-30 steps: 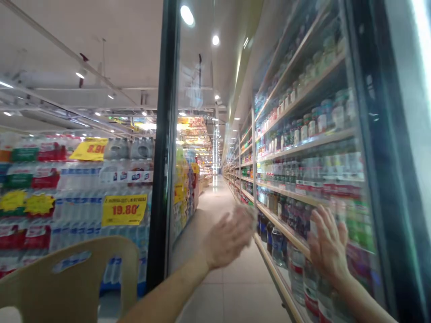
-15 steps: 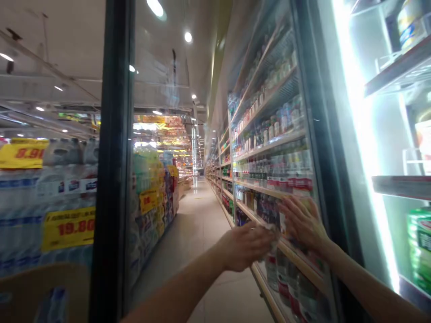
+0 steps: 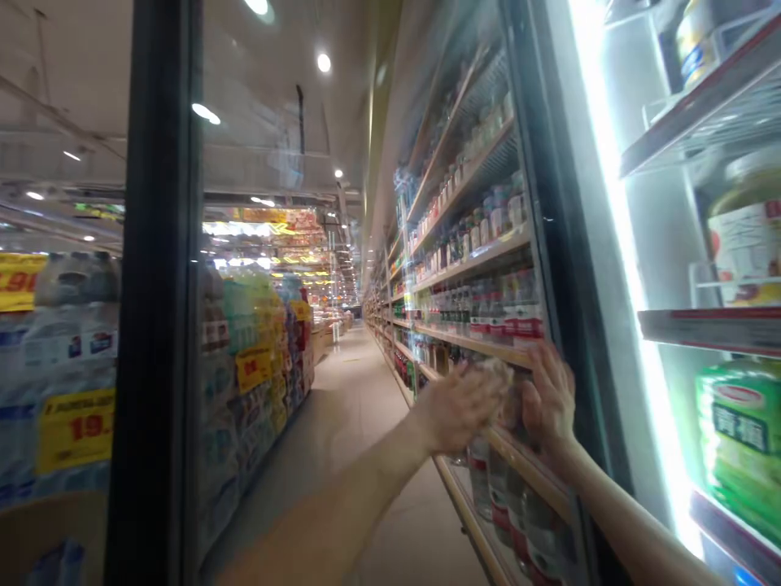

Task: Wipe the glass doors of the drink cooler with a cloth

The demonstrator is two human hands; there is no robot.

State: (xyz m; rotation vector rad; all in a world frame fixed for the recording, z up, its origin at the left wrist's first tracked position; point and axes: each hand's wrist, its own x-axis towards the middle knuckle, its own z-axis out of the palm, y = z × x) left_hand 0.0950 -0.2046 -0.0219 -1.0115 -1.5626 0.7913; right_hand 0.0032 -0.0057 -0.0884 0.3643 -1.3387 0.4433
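Note:
My left hand (image 3: pixel 460 407) reaches across the glass door panel (image 3: pixel 281 138). Its fingers are stretched over a small, pale, crumpled cloth (image 3: pixel 501 373), blurred and mostly covered by the hand. Just right of it, my right hand (image 3: pixel 551 399) has its fingers up and apart at the glass, beside the dark door frame (image 3: pixel 558 236). Nothing shows in that hand. Whether the palm presses on the glass, I cannot tell.
Lit cooler shelves (image 3: pixel 701 325) stand at the right, with a green bottle (image 3: pixel 741 439) and a jar-like bottle (image 3: pixel 744 228). Through the glass show long drink shelves (image 3: pixel 469 264) and an aisle floor (image 3: pixel 347 391). Packed bottles (image 3: pixel 73 325) are stacked at left.
My left hand has moved up with the cloth. The right hand's fingers now point more upward. The view has turned right, bringing more of the lit cooler shelves into sight.

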